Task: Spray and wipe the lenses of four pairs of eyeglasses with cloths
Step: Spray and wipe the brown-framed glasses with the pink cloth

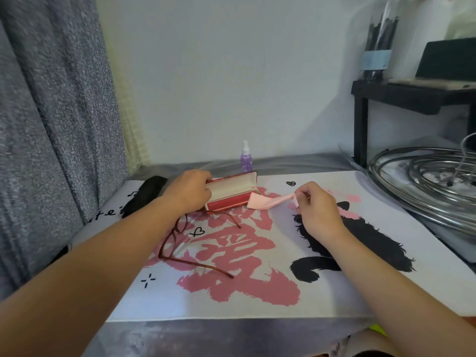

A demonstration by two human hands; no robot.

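I had the white desk mat printed with pink brushstrokes and a black cat (386, 202) under both hands. On it, the open red hinged glasses case (231, 193) sat far and left, my left hand (189, 191) gripping its left end. The thin brown-framed eyeglasses (177, 235) lay just near of the case, temples pointing right, closer to that hand. My right hand (318, 210) pinched the pink cleaning cloth (268, 202), which stretched left toward the case. The small purple spray bottle (246, 158) stood far behind, upright.

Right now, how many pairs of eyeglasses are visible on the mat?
1: the brown-framed eyeglasses lie open on the mat, partly under the left forearm. The black case behind may hide another.
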